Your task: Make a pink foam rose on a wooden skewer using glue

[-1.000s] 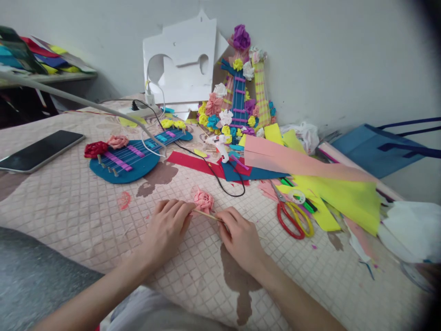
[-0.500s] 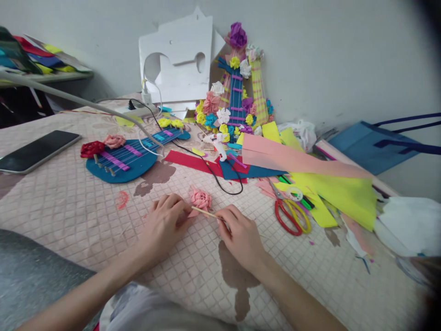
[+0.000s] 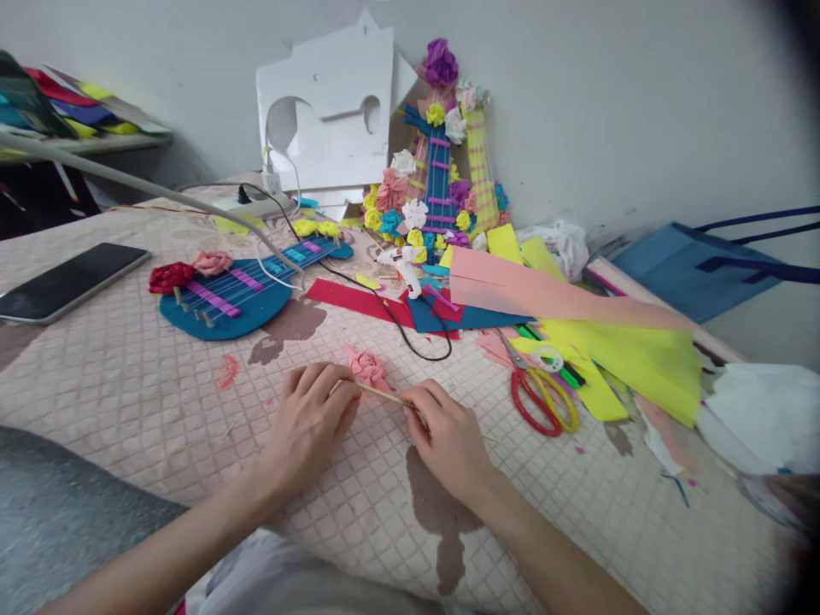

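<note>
A thin wooden stick runs between my two hands, just above the quilted tablecloth. My left hand is closed at its left end, thumb and fingers pinched together. Farther along, my right hand grips the stick between thumb and bent fingers. Right behind the stick lies a pink crepe-paper rose, close to my left fingertips. Whether a bit of pink paper is also pinched in the left fingers is hidden.
A blue paper guitar with paper roses lies at the left beside a phone. A white glue gun with a black cord sits behind my hands. Scissors and crepe-paper sheets lie to the right.
The pink rose has turned and shifted slightly left. My left fingers have moved a little on the stick's end; my right hand stays nearly in place.
</note>
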Tool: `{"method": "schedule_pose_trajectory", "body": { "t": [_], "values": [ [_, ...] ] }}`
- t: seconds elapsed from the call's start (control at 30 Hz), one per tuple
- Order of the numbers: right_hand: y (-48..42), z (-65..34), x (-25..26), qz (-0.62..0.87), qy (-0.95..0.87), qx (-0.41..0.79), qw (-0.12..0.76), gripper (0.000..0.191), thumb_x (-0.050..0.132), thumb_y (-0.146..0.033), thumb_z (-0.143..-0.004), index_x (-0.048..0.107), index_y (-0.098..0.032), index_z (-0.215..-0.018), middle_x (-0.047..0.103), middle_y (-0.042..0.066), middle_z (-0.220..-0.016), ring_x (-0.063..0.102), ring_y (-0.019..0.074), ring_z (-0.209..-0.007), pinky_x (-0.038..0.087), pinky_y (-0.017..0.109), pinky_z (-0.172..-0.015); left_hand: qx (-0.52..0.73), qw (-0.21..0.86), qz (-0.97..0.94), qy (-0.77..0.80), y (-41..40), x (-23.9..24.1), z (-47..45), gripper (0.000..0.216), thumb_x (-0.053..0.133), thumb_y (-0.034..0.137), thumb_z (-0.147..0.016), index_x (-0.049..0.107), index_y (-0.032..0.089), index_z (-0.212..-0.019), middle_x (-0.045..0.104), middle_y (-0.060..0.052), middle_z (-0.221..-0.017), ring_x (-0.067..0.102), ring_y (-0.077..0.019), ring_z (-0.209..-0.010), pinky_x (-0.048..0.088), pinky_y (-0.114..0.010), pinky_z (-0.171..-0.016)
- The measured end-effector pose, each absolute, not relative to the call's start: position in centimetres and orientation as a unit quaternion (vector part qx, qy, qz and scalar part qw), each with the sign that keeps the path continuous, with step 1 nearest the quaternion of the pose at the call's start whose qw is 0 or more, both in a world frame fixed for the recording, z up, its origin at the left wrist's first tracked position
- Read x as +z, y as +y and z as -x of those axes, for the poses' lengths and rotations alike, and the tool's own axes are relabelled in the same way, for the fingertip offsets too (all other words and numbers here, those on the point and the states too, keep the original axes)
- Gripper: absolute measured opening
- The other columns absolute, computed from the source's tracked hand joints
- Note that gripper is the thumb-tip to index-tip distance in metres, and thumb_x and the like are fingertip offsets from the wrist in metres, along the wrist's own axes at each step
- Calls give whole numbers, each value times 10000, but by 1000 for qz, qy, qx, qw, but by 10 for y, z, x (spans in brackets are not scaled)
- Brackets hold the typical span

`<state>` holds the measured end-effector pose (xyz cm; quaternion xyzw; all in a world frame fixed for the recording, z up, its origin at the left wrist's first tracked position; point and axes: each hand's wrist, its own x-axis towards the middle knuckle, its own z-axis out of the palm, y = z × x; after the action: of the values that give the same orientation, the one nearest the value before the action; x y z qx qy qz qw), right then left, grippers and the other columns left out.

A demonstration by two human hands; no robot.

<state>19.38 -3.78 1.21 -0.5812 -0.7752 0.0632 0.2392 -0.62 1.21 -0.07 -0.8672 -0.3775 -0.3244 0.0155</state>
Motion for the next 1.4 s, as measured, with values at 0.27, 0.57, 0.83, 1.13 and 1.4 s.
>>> {"method": "schedule_pose_trajectory", "body": {
  "t": [0.27, 0.57, 0.83, 1.13, 1.4],
  "values": [
    [-37, -192, 12, 580, -783, 61, 217, 169, 461, -115, -880, 571, -206, -970, 613, 33, -922, 610, 163, -807, 448, 254, -626, -331, -33, 874, -355, 14, -5, 6, 86, 492, 120, -899, 550, 183, -902, 605, -45, -962, 534, -206, -901, 400, -359, -761],
    [-37, -191, 12, 576, -787, 62, 211, 148, 449, -133, -893, 570, -201, -945, 609, 32, -916, 607, 159, -791, 441, 251, -619, -333, -71, 859, -383, 16, -7, 5, 134, 482, 80, -868, 490, 182, -955, 593, -40, -937, 535, -206, -892, 420, -359, -763],
    [-38, -190, 14, 573, -790, 62, 211, 152, 452, -139, -900, 577, -201, -961, 614, 30, -921, 609, 154, -791, 454, 255, -630, -325, -81, 866, -371, 17, -8, 6, 138, 489, 106, -883, 544, 195, -974, 589, -44, -959, 528, -204, -905, 422, -362, -788],
    [-38, -190, 13, 571, -794, 60, 200, 147, 454, -137, -897, 574, -204, -949, 613, 33, -912, 606, 155, -775, 462, 259, -635, -315, -97, 872, -362, 17, -8, 7, 104, 502, 139, -894, 556, 189, -968, 601, -46, -960, 526, -206, -896, 428, -364, -777],
    [-38, -185, 11, 566, -796, 76, 203, 161, 462, -110, -881, 545, -199, -986, 604, 39, -938, 605, 164, -809, 474, 270, -663, -315, -118, 870, -360, 15, -7, 7, 80, 510, 142, -888, 555, 185, -938, 611, -41, -946, 534, -203, -895, 439, -364, -779]
  ]
}}
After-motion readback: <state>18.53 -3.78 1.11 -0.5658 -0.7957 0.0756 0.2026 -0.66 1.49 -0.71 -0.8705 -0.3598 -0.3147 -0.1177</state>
